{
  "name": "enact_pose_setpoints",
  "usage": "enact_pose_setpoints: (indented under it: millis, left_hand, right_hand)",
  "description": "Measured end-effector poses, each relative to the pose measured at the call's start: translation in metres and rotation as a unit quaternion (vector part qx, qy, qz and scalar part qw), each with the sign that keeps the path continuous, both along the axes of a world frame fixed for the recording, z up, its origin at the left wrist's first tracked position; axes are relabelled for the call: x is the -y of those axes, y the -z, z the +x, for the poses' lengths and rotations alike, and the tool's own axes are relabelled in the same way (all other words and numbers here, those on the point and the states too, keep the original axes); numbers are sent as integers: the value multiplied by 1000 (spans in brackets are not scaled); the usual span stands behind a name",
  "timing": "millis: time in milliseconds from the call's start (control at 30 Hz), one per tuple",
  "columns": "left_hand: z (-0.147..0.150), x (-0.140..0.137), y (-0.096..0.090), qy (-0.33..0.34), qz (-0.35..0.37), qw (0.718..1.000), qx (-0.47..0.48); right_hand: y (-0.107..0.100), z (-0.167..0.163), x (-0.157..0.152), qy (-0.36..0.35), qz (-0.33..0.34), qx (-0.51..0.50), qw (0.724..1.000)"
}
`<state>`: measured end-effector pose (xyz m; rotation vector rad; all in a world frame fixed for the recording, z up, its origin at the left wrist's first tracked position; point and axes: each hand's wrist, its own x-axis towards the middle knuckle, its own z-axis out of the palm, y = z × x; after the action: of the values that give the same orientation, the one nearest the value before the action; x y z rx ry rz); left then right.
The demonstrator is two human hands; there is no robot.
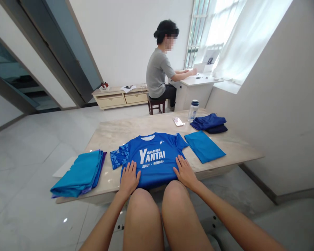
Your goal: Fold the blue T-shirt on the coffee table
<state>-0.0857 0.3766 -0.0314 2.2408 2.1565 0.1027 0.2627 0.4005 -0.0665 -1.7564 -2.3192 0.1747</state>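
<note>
Left hand and right hand rest flat — grip released — on a blue, white-lettered fabric T-shirt atop the marbled beige counter.

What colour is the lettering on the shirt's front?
White lettering on the blue shirt, seen best in the head view.

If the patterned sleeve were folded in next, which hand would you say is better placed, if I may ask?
Probably the left hand: it lies on the blue shirt close to the patterned sleeve, while the right hand rests near the opposite side and would have to reach across.
</note>
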Motion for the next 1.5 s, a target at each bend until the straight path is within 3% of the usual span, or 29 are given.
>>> enact_pose_setpoints:
  millis: [167, 300, 400, 500, 633, 767, 833, 933, 1167, 1333, 1500]
  left_hand:
    - [-3, 2, -44, -36, -64, 997, -40]
    - [-17, 9, -42, -85, -80, 993, -36]
    - [-26, 12, -23, -123, -61, 990, -13]
    - [-29, 13, -8, -166, -24, 986, 3]
    - [-31, 12, 0, -164, -11, 986, 32]
    - [-32, 12, 4, -153, 5, 988, 36]
    - [-32, 13, 6, -152, 12, 988, 33]
    - [-31, 13, 7, -155, 19, 987, 34]
    - [-31, 12, 7, -146, 19, 988, 40]
    - [-32, 11, 10, -140, 19, 989, 39]
    - [-33, 12, 12, -129, 24, 990, 42]
  right_hand:
    - [-57, 6, -17, 41, -72, -7, 997]
    - [-93, 18, -74, 149, -107, -56, 981]
    - [-90, 28, -114, 210, -117, -48, 969]
    - [-71, 33, -137, 252, -123, -23, 959]
    - [-43, 36, -146, 291, -130, 3, 948]
    - [-30, 46, -141, 263, -112, -34, 958]
    - [-31, 53, -137, 277, -115, -115, 947]
    - [-41, 61, -133, 343, -131, -229, 902]
    - [-74, 65, -124, 375, -227, -283, 853]
    - [-92, 66, -118, 373, -197, -253, 871]
    - [-109, 48, -113, 308, -107, -72, 943]
